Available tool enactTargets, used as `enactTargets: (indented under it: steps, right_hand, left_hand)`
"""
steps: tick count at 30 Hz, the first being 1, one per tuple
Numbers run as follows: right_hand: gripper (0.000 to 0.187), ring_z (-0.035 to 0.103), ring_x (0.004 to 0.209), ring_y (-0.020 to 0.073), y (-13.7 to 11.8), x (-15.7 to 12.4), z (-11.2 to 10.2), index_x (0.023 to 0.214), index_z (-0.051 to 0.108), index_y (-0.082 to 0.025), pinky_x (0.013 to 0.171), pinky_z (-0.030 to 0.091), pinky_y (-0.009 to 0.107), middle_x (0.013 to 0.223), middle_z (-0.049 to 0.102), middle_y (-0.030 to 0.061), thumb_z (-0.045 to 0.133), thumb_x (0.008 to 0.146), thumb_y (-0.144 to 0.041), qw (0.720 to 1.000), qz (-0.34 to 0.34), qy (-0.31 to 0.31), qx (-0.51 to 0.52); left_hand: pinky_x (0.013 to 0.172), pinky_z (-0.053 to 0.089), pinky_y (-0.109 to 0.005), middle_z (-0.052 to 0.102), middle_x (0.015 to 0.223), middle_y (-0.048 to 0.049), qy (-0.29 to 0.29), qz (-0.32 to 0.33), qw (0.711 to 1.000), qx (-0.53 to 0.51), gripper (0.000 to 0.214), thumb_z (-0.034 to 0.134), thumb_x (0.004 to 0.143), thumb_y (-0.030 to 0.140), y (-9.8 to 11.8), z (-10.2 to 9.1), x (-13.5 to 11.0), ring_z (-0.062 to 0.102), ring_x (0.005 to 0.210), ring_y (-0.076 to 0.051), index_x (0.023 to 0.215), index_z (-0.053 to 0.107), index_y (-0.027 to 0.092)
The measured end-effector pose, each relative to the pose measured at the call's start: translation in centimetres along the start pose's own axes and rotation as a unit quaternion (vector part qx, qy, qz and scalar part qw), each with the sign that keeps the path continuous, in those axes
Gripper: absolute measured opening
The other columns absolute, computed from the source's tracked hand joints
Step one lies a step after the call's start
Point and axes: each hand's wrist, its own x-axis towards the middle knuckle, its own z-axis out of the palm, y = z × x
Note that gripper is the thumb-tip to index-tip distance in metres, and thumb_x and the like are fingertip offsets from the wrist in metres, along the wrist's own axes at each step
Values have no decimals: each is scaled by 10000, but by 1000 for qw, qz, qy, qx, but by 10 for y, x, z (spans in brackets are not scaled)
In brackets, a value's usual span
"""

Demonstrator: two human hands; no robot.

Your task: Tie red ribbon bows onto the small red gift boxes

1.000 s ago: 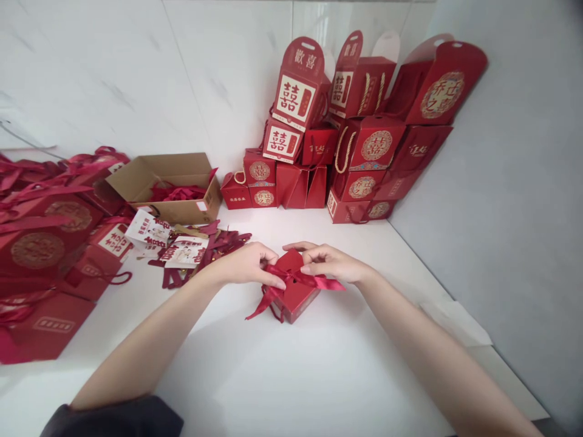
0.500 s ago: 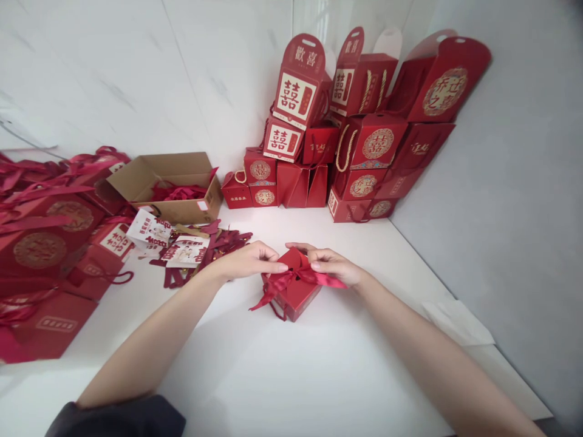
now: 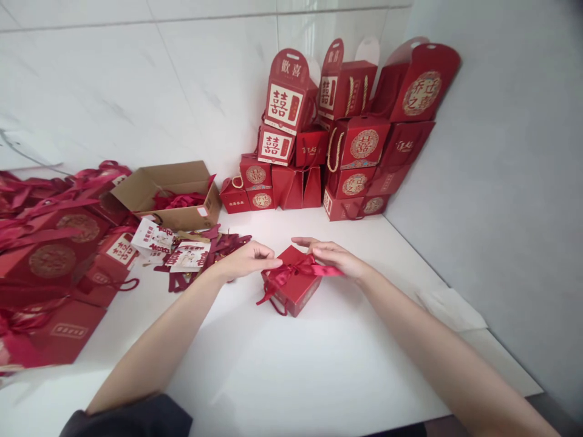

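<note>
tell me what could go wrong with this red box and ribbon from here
The red ribbon bow on the small red gift box looks loosely tied, so it might slip undone where its tail runs under the right hand. The cord loop dangling beside the box could get caught in the knot.

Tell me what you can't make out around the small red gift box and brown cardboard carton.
Head view:
- Whether the left hand or right hand pinches the red satin ribbon: fingers hide the contact.
- Underside of the red gift box: hidden by the box itself.
- Carton's lower contents: hidden by the brown cardboard carton front wall.
- Print on the white cards: too small.
</note>
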Motion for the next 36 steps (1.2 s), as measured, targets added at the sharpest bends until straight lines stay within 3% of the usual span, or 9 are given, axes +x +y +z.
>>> enactTargets:
  steps: [2, 6, 8, 18, 22, 26, 29, 31, 36]
  right_hand:
    - [373, 393, 1313, 281, -8, -3, 1, 831, 709, -175, 1106, 271, 421, 1454, 394, 81, 588, 836, -528, 999, 1, 29, -33]
    - [364, 437, 1274, 264, -15, 2, 3, 731, 684, -160, 1092, 280, 409, 1407, 443, 90, 634, 810, -512, 995, 3, 27, -98]
    - [372, 449, 1263, 254, -15, 9, 2, 665, 652, -156, 1082, 293, 402, 1379, 471, 86, 634, 817, -495, 994, -8, 16, -104]
    - [303, 513, 1139, 207, -6, 26, 5, 609, 658, -167, 1027, 363, 361, 1226, 520, 57, 691, 783, -413, 998, -33, 18, -40]
    - [287, 491, 1178, 213, -3, 22, 3, 693, 667, -165, 1054, 317, 365, 1238, 542, 62, 640, 824, -420, 997, -41, 51, -49]
    - [285, 511, 1125, 201, -9, 1, -4, 895, 637, -203, 984, 367, 369, 1163, 586, 50, 501, 906, -453, 985, -42, 142, -92]
    - [375, 541, 890, 176, -11, -19, -4, 773, 605, -189, 852, 397, 318, 883, 589, 23, 463, 906, -510, 953, -18, 217, -210]
    - [443, 491, 712, 147, -12, -32, 0, 696, 576, -182, 723, 377, 286, 716, 520, -6, 436, 904, -548, 935, 18, 226, -272]
    - [541, 303, 506, 100, -18, -48, 9, 592, 550, -165, 544, 249, 264, 511, 319, -52, 430, 878, -608, 949, 105, 124, -268]
  left_hand:
    - [540, 303, -233, 426, 563, 33, 45, 20, 998, 28, 409, 578, 811, 482, 3, 4, 2, 368, 542, -84, 592, 516, 142]
    - [761, 414, -274, 573, 842, -9, 218, 107, 960, 136, 244, 641, 778, 427, 15, 22, 9, 525, 802, -140, 831, 643, 189]
    - [854, 415, -308, 569, 912, -22, 239, 121, 950, 159, 226, 655, 768, 424, 19, 33, 11, 539, 906, -166, 823, 669, 205]
    - [884, 442, -345, 542, 895, -31, 215, 73, 963, 146, 184, 691, 724, 366, 20, 49, 12, 554, 922, -190, 693, 668, 186]
    - [879, 446, -334, 544, 949, -35, 158, 82, 974, 137, 212, 680, 737, 391, 19, 37, 9, 562, 885, -168, 776, 668, 183]
    - [921, 428, -307, 574, 1044, -29, 84, 81, 987, 109, 291, 663, 760, 393, 23, 12, -4, 545, 989, -164, 985, 622, 212]
    - [659, 471, -222, 546, 973, -25, 85, 37, 987, 130, 293, 658, 752, 438, 28, -2, -15, 540, 782, -120, 925, 639, 202]
    - [455, 394, -188, 518, 919, -18, 76, 6, 989, 126, 317, 661, 737, 474, 29, -6, -20, 478, 607, -78, 891, 653, 196]
    - [308, 251, -191, 456, 647, 29, 26, -66, 995, 72, 357, 641, 741, 524, 20, -5, -22, 303, 376, -33, 810, 650, 173]
